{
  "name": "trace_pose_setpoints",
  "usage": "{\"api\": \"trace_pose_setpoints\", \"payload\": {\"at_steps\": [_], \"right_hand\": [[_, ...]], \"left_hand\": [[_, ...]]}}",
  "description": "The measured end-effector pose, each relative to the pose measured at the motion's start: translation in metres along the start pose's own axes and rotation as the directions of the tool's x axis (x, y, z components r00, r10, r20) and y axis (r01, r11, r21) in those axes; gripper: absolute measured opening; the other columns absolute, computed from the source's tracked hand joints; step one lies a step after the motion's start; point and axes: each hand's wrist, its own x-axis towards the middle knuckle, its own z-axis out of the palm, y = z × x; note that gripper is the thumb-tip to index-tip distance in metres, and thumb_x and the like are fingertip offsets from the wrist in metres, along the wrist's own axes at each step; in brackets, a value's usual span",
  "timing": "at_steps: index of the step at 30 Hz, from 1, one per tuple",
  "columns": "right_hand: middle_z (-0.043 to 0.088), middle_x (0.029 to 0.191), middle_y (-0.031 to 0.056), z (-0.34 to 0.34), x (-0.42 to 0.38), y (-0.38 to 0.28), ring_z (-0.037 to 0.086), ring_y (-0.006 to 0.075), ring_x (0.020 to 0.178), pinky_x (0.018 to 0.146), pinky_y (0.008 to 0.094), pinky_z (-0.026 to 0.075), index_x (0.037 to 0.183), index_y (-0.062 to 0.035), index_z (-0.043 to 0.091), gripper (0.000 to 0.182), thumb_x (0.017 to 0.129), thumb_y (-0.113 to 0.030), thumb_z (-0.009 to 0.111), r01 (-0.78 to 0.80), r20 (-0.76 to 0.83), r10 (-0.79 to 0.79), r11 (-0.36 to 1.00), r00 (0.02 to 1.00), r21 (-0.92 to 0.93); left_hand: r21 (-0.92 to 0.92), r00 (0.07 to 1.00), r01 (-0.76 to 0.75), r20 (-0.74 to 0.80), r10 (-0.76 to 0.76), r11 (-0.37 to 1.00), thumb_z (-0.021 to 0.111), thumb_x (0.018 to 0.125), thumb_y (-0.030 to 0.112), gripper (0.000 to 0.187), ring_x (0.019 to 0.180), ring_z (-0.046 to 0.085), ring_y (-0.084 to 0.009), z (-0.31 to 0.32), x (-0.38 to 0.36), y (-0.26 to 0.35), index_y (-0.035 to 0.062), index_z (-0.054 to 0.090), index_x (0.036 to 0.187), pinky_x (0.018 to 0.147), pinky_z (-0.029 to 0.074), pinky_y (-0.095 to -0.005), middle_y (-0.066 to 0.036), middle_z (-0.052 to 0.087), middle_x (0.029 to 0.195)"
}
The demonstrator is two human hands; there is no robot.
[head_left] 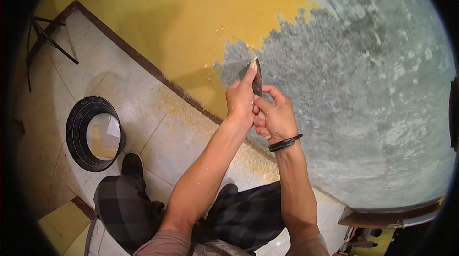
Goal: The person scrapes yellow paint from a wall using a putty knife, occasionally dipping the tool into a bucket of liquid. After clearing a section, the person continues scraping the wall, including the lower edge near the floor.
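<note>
Both of my hands meet in front of the wall (306,74), which is yellow paint at the left and bare grey plaster at the right. My right hand (277,117), with a black band at the wrist, is closed around the pale handle of a scraper (258,80). The dark blade points up toward the ragged paint edge. Wrapped at the blade's side, my left hand (240,97) has its fingers closed and one digit stretched along the metal near the tip. Part of the blade is hidden behind that hand.
A black bucket (71,134) holding pale liquid stands on the tiled floor at my left foot. Paint flakes (179,110) lie along the brown skirting (143,62). Thin black metal legs (57,41) stand at the far left. Assorted items (368,241) sit at the lower right.
</note>
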Motion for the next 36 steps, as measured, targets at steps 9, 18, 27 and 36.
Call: {"api": "trace_pose_setpoints", "payload": {"at_steps": [9, 18, 27, 36], "right_hand": [[0.049, 0.061, 0.0021, 0.015, 0.014, 0.001, 0.039, 0.0063, 0.039, 0.031, 0.0222, 0.022, 0.101, -0.0062, 0.05, 0.017, 0.084, -0.007, 0.056, 0.138, 0.005, -0.138, 0.989, 0.99, -0.057], [0.049, 0.059, 0.0019, 0.015, 0.013, 0.01, 0.041, 0.0068, 0.04, 0.03, 0.0235, 0.023, 0.098, -0.0062, 0.05, 0.014, 0.086, -0.007, 0.056, 0.132, -0.009, -0.133, 0.99, 0.991, -0.056], [0.05, 0.059, 0.0029, 0.01, 0.012, 0.003, 0.042, 0.0068, 0.039, 0.03, 0.0239, 0.023, 0.1, -0.0058, 0.052, 0.015, 0.085, -0.005, 0.055, 0.12, 0.004, -0.12, 0.991, 0.993, -0.052], [0.048, 0.062, 0.0014, 0.011, 0.019, 0.0, 0.038, 0.0055, 0.039, 0.031, 0.0206, 0.021, 0.101, -0.0049, 0.05, 0.018, 0.085, -0.008, 0.056, 0.124, 0.052, -0.124, 0.992, 0.991, -0.008]], "left_hand": [[0.022, 0.993, 0.033, 0.112, -0.036, 0.999, 0.065, 0.078, 0.053, 0.044, 0.034, 0.032, -0.0085, -0.008, 0.012, 0.008, 0.0117, 0.049, 0.071, 0.03, 0.023, -0.0254, 0.003, 0.039, 0.049], [0.04, 0.996, 0.001, 0.087, -0.004, 0.999, 0.066, 0.076, 0.055, 0.046, 0.034, 0.031, -0.0085, -0.009, 0.017, 0.009, 0.0133, 0.049, 0.067, 0.03, 0.023, -0.0268, 0.004, 0.038, 0.05], [-0.028, 0.993, -0.056, 0.103, 0.059, 0.998, 0.069, 0.076, 0.049, 0.044, 0.034, 0.031, -0.0076, -0.003, 0.011, 0.014, 0.0095, 0.051, 0.072, 0.032, 0.022, -0.0243, 0.004, 0.04, 0.051], [-0.065, 0.992, -0.069, 0.1, 0.076, 0.995, 0.067, 0.077, 0.05, 0.046, 0.033, 0.031, -0.0083, -0.003, 0.023, 0.019, 0.0098, 0.047, 0.069, 0.031, 0.021, -0.0257, 0.002, 0.04, 0.051]]}}
